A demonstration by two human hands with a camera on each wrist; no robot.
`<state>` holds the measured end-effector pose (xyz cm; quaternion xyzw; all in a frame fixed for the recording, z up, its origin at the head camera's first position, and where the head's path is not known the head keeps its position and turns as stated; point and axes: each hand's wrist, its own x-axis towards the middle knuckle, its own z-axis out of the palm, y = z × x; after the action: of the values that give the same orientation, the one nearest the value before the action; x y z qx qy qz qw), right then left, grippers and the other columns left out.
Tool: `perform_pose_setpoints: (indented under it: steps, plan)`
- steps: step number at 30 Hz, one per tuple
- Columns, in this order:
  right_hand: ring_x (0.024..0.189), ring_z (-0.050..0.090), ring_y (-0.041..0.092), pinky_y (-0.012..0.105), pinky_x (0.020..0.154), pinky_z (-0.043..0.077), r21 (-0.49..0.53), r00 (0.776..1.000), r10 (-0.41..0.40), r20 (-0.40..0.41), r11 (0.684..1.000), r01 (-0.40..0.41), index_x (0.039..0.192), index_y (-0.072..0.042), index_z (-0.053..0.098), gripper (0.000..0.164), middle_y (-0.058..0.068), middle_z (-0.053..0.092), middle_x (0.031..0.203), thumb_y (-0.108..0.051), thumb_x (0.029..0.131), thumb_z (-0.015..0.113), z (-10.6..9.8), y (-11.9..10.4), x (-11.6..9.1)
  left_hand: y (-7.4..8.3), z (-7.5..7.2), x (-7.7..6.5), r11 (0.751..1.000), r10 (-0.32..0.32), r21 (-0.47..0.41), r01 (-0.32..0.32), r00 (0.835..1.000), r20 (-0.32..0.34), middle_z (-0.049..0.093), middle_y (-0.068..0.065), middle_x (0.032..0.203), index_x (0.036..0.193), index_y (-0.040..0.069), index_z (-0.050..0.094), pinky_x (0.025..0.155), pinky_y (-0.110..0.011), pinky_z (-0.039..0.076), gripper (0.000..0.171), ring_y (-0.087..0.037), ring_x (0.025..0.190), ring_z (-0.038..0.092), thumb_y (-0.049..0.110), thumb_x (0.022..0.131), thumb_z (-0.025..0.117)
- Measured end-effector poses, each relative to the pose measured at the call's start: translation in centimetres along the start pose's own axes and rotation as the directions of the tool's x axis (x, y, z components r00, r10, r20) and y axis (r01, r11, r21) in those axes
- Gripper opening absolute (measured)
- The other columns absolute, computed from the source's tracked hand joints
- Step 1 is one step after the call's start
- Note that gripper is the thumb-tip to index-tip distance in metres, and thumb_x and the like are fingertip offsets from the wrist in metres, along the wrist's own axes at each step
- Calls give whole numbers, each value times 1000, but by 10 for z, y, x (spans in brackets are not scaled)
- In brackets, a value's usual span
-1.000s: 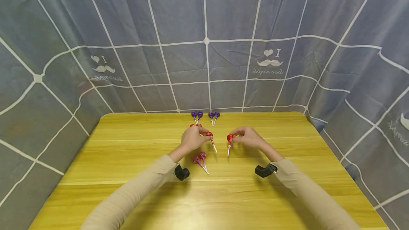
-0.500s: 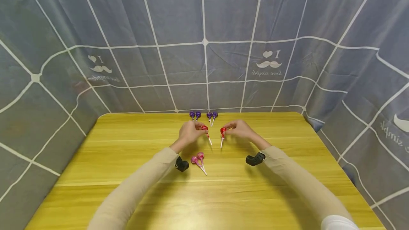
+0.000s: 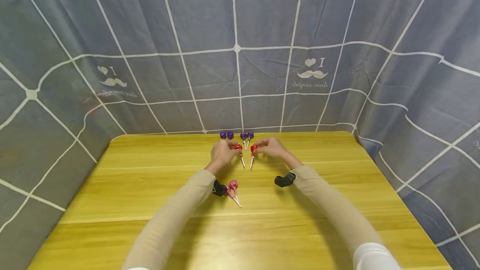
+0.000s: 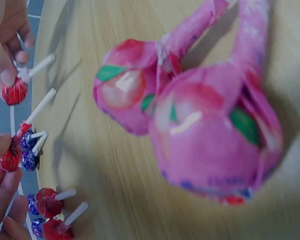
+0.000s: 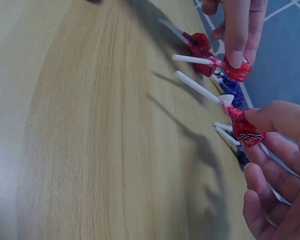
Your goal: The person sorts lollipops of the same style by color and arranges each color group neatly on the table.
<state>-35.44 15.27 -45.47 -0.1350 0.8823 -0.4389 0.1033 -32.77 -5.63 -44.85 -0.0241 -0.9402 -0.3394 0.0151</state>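
My left hand (image 3: 222,153) pinches a red-wrapped lollipop (image 3: 238,147) by its head, the white stick pointing toward me. Opposite it, my right hand (image 3: 273,148) pinches another red lollipop (image 3: 253,149) the same way. Both are raised over the table, close but apart. In the left wrist view, two more red lollipops (image 4: 48,201) lie by my left hand; that hand covers them in the head view. Two pink lollipops (image 3: 233,185) lie nearer me, partly behind the left wrist camera. Toward the far edge lie purple lollipops, a left pair (image 3: 226,135) and a right pair (image 3: 246,136).
Everything rests on a yellow wood-grain table (image 3: 315,224). A grey curtain (image 3: 270,74) with white grid lines hangs right behind its far edge and along both sides. Black wrist cameras (image 3: 285,179) sit on both wrists.
Both hands have moved toward the far edge with their red lollipops. The right hand has also shifted left, so the two lollipops are closer together. The pink pair stays put.
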Motion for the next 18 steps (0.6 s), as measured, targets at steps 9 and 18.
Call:
perform_pose_setpoints:
  steps: [9,18]
  plan:
    - [77,67,27,32,64,55,29,1000,25,-13,999,-24,113,2,68,33,19,72,102,-12,83,71,14,3,3,-2,15,1,999,4,54,-5,1000,16,76,3,95,104,21,75,62,-25,43,27,-19,90,68,32,80,77]
    - [77,67,23,19,56,46,1,999,4,-41,1000,-4,110,4,69,30,20,72,100,-8,83,73,21,-1,3,2,23,1,991,44,126,-45,999,9,76,1,93,104,20,76,61,-28,44,26,-18,82,67,33,81,76]
